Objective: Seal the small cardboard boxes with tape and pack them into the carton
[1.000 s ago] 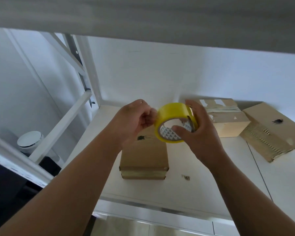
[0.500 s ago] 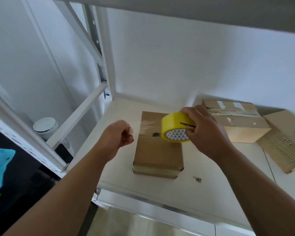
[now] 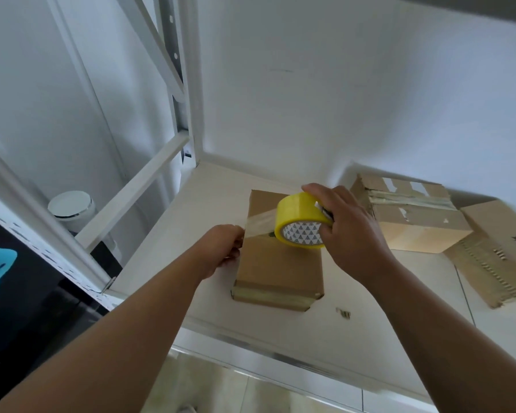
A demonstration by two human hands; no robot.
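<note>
The white metal rack frame (image 3: 188,84) fills the ten o'clock part of the view, one post upright and one bar slanting down. Below it the white shelf board (image 3: 212,198) spreads from the centre out to three o'clock.

Three cartons lie on that board. A small brown cardboard box (image 3: 277,269) lies flat at the centre, its flaps closed and a band of tape along its near edge. At two o'clock from it, well apart, stands a second brown cardboard box (image 3: 411,225) with old tape along its top. A third brown cardboard box (image 3: 495,257) with a ragged edge lies at three o'clock, just beside the second.

The right hand (image 3: 352,234) grasps a yellow roll of tape (image 3: 300,217), fingers curled over its rim, just above the far half of the small box. The left hand (image 3: 221,251) is at the box's nine o'clock edge, fingers curled; it pinches the free end of a clear strip of tape (image 3: 258,223) that runs from the roll across the box top.

A white round lidded can (image 3: 70,204) stands beyond the frame at nine o'clock. A small dark scrap (image 3: 343,312) lies on the board at five o'clock from the box.
</note>
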